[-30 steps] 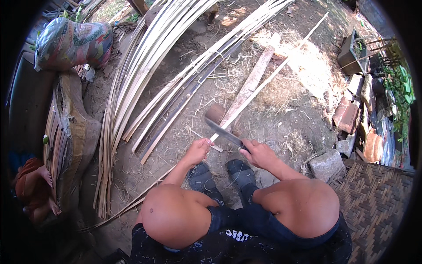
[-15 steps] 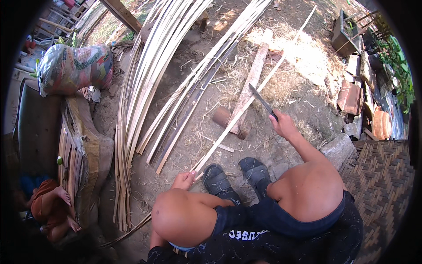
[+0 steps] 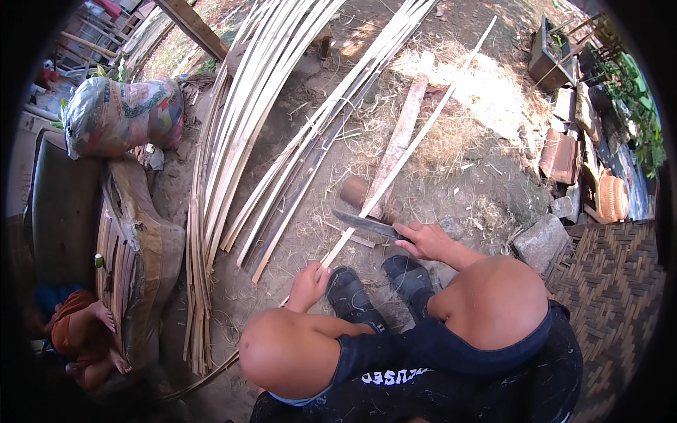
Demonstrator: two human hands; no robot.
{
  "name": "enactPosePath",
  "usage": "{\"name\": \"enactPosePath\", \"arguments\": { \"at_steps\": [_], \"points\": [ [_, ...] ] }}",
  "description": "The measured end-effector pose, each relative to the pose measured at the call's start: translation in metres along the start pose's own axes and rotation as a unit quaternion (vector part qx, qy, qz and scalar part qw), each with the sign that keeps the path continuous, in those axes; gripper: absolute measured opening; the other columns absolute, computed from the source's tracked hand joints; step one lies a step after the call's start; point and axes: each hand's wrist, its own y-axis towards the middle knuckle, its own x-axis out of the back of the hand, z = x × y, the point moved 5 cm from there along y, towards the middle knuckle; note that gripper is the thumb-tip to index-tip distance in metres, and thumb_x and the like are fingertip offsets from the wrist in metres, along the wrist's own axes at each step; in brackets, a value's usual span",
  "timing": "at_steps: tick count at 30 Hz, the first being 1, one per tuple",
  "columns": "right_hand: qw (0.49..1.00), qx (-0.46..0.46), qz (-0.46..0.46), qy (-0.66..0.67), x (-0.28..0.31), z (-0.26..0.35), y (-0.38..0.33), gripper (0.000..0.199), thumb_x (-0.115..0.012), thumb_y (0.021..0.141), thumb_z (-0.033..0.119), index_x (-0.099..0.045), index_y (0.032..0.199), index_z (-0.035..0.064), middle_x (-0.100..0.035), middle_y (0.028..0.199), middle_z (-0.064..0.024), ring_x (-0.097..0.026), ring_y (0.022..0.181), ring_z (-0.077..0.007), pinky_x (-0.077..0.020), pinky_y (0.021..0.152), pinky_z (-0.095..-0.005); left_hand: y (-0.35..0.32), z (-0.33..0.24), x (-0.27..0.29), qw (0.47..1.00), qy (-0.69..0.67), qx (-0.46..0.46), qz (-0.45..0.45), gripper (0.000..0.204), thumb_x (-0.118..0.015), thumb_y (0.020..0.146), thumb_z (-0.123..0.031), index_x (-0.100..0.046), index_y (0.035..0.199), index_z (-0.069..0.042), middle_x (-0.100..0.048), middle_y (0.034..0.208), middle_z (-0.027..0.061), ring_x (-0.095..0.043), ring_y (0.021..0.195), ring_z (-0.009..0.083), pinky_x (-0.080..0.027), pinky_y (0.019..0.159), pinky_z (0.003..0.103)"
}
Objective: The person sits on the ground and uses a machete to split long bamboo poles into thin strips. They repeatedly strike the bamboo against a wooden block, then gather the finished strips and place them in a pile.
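Head view: knife [image 3: 367, 224] edge meets strip [image 3: 395, 169] (bare dirt beyond).

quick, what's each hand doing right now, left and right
Left hand: closed around the long bamboo strip.
Right hand: closed on the handle of the knife, blade across the strip.

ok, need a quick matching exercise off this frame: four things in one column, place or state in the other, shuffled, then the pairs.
Things
1. knife
2. bamboo strip
3. printed sack
4. grey stone

Places or states
A. beside the woven mat, at the right knee
B. in the right hand, blade on the strip
C. far left, next to the bundled strips
D. near end gripped by the left hand

Pairs: 1-B, 2-D, 3-C, 4-A
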Motion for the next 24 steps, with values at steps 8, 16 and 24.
{"name": "enactPosePath", "arguments": {
  "at_steps": [8, 16, 24],
  "points": [
    [0.920, -0.318, -0.219, 0.060, 0.076, -0.130, -0.014, 0.037, -0.056, 0.100, 0.037, -0.061, 0.119, 0.0063, -0.066, 0.089, -0.0246, -0.066, 0.081, -0.0458, -0.0523, 0.070, -0.0531, -0.021, 0.021, -0.003, 0.995, -0.001, 0.087, 0.046, 0.038, -0.046, 0.104, -0.034, -0.063, 0.095, -0.002, -0.066, 0.080, 0.0241, -0.066, 0.084, 0.0445, -0.050, 0.074, 0.051],
    [0.983, -0.154, -0.099, -0.018, 0.033, -0.065, 0.010, 0.036, -0.055, 0.100, 0.036, -0.060, 0.120, 0.0058, -0.066, 0.086, -0.0240, -0.067, 0.077, -0.0444, -0.0555, 0.072, -0.0517, 0.018, -0.017, -0.027, 0.998, -0.014, 0.040, 0.048, 0.046, -0.042, 0.106, -0.037, -0.065, 0.089, 0.000, -0.064, 0.074, 0.0197, -0.063, 0.069, 0.0357, -0.049, 0.069, 0.046],
    [0.996, -0.055, -0.064, 0.021, 0.011, -0.001, 0.003, 0.034, -0.057, 0.100, 0.035, -0.061, 0.118, 0.0076, -0.066, 0.081, -0.0225, -0.067, 0.074, -0.0443, -0.0553, 0.068, -0.0522, 0.035, -0.003, -0.024, 0.936, -0.230, 0.196, 0.181, 0.056, -0.043, 0.107, -0.042, -0.066, 0.079, 0.000, -0.055, 0.060, 0.0022, -0.050, 0.054, 0.0102, -0.040, 0.052, 0.030]
  ]
}}
